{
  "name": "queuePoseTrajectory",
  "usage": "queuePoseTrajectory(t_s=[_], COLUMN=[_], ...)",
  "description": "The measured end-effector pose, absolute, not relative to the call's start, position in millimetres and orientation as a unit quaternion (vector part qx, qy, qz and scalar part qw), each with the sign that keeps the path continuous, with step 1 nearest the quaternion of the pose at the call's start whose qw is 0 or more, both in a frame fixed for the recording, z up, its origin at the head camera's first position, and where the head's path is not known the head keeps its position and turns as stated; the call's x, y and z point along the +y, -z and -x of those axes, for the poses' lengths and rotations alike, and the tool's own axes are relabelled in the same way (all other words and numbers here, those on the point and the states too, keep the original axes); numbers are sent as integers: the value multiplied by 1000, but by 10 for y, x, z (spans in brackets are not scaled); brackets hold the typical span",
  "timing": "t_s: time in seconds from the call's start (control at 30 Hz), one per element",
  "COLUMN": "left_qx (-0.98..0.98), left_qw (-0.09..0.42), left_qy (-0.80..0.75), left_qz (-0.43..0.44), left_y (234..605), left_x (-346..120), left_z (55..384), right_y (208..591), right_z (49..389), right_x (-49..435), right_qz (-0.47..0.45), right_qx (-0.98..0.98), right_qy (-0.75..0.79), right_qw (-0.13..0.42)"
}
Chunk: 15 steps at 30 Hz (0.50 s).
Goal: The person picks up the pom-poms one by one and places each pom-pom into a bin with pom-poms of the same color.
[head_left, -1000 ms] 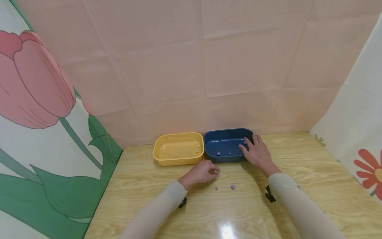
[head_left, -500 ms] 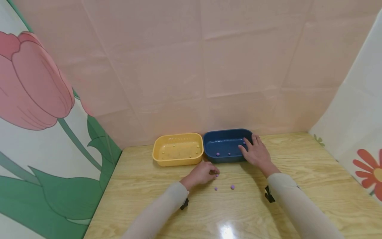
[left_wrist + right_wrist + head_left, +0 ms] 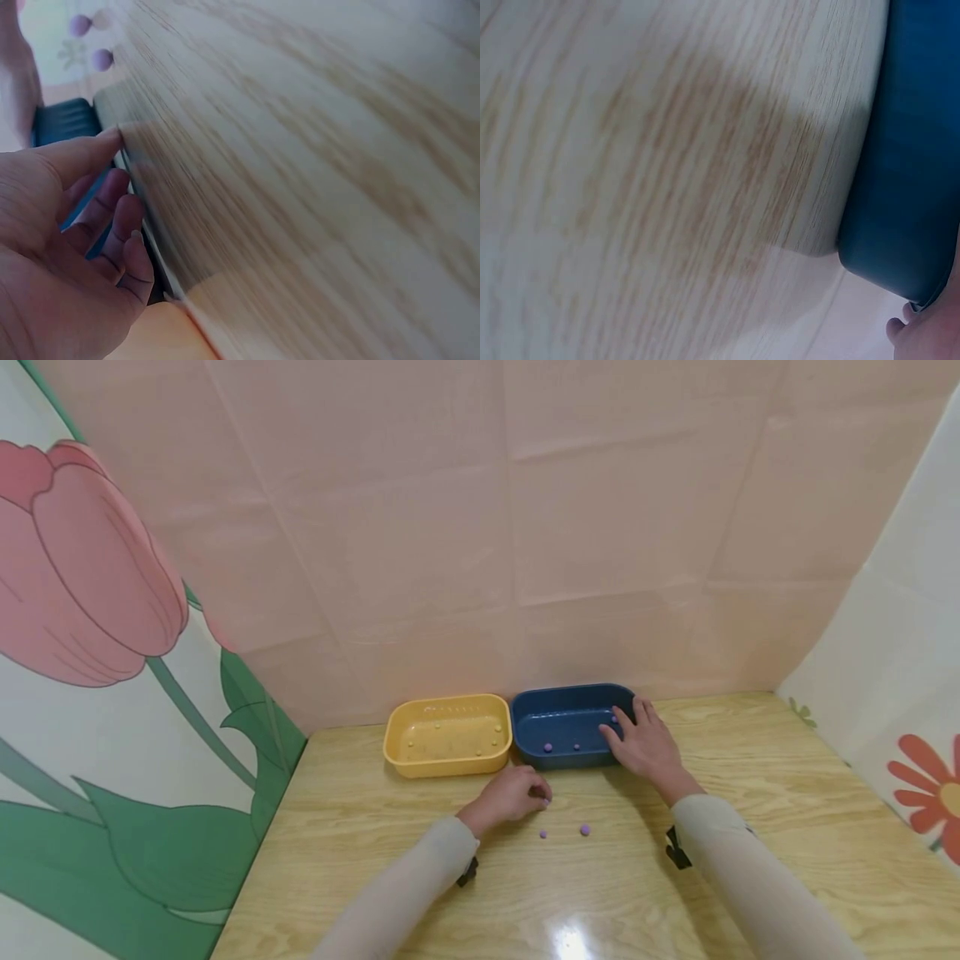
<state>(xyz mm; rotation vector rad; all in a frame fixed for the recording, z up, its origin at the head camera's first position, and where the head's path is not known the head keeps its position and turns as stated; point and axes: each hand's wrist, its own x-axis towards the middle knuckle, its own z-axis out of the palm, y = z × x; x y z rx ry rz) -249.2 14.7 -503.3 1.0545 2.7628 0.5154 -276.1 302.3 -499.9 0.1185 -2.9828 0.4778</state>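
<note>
My left hand [image 3: 513, 795] is low over the table in front of the trays. Thumb and fingertips come together at a small purple ball [image 3: 546, 802], which they mostly cover. In the left wrist view the other fingers [image 3: 127, 247] are bent and the ball is hidden. Two loose purple balls, one small [image 3: 543, 834] and one larger [image 3: 585, 830], lie closer to me. My right hand [image 3: 651, 747] rests over the right end of the blue tray [image 3: 570, 762], fingers spread and fairly straight. Purple balls [image 3: 547, 747] sit inside that tray, one beside the right fingers.
To the left stands a yellow tray [image 3: 448, 768] with several small yellow balls [image 3: 478, 752], side by side with the blue one. Both are close to the pink back wall covering [image 3: 420, 568]. The wood-grain table [image 3: 345, 835] extends forward and to both sides.
My left hand has shifted slightly, its fingertips settling down over the purple ball, which showed more before. The right hand stays on the blue tray.
</note>
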Motion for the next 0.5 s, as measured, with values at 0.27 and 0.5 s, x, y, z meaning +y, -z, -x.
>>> queuePoseTrajectory(t_s=[0.27, 0.5], left_qx=[920, 917], left_qw=[74, 90], left_qy=[-183, -207], left_qz=[-339, -328], left_y=[4986, 4922], left_x=[200, 229], left_z=[2486, 2505], right_y=[4996, 5003], right_z=[2753, 2766], right_x=[3013, 3022], right_qz=[-37, -36], right_qx=[-985, -985], right_qy=[-158, -158], right_qw=[58, 58])
